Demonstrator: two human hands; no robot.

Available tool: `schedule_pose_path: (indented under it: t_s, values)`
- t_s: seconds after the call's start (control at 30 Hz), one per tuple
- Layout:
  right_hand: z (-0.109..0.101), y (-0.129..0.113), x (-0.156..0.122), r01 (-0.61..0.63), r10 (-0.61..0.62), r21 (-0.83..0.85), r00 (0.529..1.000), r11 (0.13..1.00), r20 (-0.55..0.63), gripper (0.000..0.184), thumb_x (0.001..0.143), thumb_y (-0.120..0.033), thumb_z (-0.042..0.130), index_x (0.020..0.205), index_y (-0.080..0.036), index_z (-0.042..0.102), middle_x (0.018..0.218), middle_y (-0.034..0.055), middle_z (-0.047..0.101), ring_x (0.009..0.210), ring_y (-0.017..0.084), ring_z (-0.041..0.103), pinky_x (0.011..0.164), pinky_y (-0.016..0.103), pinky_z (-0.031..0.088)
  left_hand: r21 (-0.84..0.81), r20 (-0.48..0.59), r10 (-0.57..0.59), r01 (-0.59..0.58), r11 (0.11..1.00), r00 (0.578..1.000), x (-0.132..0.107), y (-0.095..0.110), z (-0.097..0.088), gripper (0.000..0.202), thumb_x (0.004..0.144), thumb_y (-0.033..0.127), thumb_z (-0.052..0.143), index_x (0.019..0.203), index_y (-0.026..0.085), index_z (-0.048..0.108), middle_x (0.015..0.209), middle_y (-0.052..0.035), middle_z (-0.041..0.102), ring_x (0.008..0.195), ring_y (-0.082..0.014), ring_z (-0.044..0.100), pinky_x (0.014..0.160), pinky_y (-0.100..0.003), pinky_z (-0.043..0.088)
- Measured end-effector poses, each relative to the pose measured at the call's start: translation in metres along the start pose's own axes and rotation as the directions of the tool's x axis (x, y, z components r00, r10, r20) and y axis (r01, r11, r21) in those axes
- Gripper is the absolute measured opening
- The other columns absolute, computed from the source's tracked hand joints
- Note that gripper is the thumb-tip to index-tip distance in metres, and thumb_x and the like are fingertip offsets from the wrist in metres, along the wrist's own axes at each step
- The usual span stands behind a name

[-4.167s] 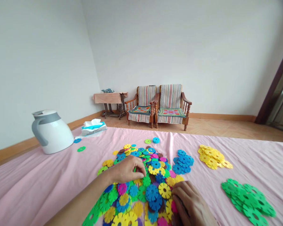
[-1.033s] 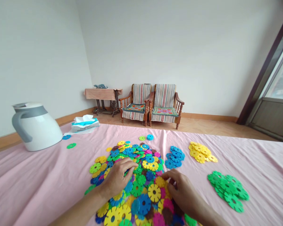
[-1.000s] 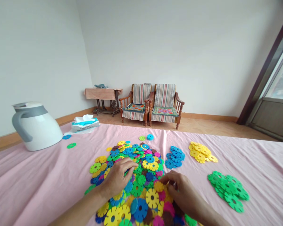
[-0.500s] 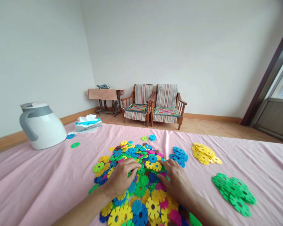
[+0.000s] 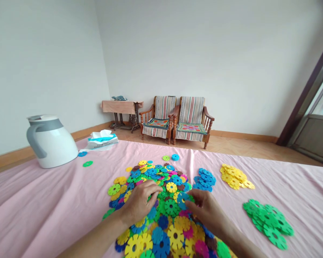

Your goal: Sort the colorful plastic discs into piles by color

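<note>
A large heap of notched plastic flower discs point(image 5: 175, 236) in yellow, blue, green, pink and brown lies in front of me. My left hand point(image 5: 140, 201) rests over the left middle of the heap, fingers curled in toward the thumb; whatever is under the fingertips is hidden. On the heap's right side my right hand point(image 5: 205, 207) pinches a blue disc point(image 5: 182, 201) between thumb and fingers, tilted over the other pieces. Just beyond that hand sits a small pile of blue discs point(image 5: 205, 180).
To the right are a yellow disc pile point(image 5: 235, 176) and a green disc pile point(image 5: 269, 220). A white-and-grey jug point(image 5: 56, 147) and a tissue box point(image 5: 102, 141) stand at the left on the pink cloth point(image 5: 56, 200). Two wooden armchairs point(image 5: 192, 111) are beyond the cloth's far edge.
My right hand has closed on a blue disc and lifted it slightly, shifting a little right. Some pieces in the heap's middle have moved. My left hand is nearly where it was.
</note>
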State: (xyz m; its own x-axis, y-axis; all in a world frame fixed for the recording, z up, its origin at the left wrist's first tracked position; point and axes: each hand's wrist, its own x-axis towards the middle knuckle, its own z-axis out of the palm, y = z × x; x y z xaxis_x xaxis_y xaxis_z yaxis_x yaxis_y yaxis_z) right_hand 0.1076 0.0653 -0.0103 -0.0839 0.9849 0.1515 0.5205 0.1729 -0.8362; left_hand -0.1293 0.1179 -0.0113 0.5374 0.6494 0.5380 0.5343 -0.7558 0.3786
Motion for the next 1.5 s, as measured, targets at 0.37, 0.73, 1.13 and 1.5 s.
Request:
schedule_pose_path:
  t_s: [0.37,0.73,1.13,1.5]
  values:
    - [0.002,-0.003,-0.002,-0.061,0.051,0.140,0.996,0.988,0.076,0.005,0.069,-0.020,0.050,0.072,-0.019,0.053,0.052,-0.0082,0.042,0.049,0.010,0.041,0.047,0.022,0.027,0.006,0.002,-0.001,0.001,1.000,1.000,0.000,-0.002,0.001,0.026,0.088,0.010,0.049,0.095,0.022,0.071,0.084,-0.0026,0.067,0.079,-0.0155,0.063,0.072,-0.026,0.047]
    - [-0.004,-0.011,-0.003,-0.023,0.024,-0.083,1.000,0.996,0.019,0.011,0.073,-0.018,0.048,0.067,-0.017,0.057,0.068,0.0013,0.060,0.067,0.015,0.054,0.061,0.026,0.038,-0.001,0.018,-0.006,0.006,1.000,1.000,-0.001,-0.001,0.000,0.025,0.088,0.009,0.049,0.096,0.022,0.070,0.086,-0.0024,0.067,0.081,-0.0159,0.063,0.073,-0.026,0.047]
    - [-0.010,-0.027,-0.021,0.021,0.023,-0.221,0.981,0.975,0.195,0.029,0.058,-0.013,0.060,0.086,-0.019,0.057,0.091,0.0022,0.057,0.084,0.017,0.052,0.072,0.027,0.039,-0.006,0.012,0.000,0.000,1.000,1.000,0.000,-0.002,0.000,0.027,0.088,0.008,0.049,0.097,0.023,0.070,0.086,-0.0022,0.066,0.082,-0.0158,0.062,0.074,-0.026,0.046]
    - [0.000,-0.016,-0.010,-0.047,0.038,0.059,0.989,0.997,0.144,0.015,0.062,-0.011,0.053,0.073,-0.019,0.050,0.061,-0.0072,0.043,0.058,0.010,0.040,0.053,0.022,0.029,-0.008,0.016,-0.002,0.002,1.000,1.000,0.001,0.005,-0.003,0.024,0.090,0.012,0.049,0.097,0.022,0.070,0.086,-0.0033,0.067,0.084,-0.0170,0.063,0.075,-0.028,0.048]
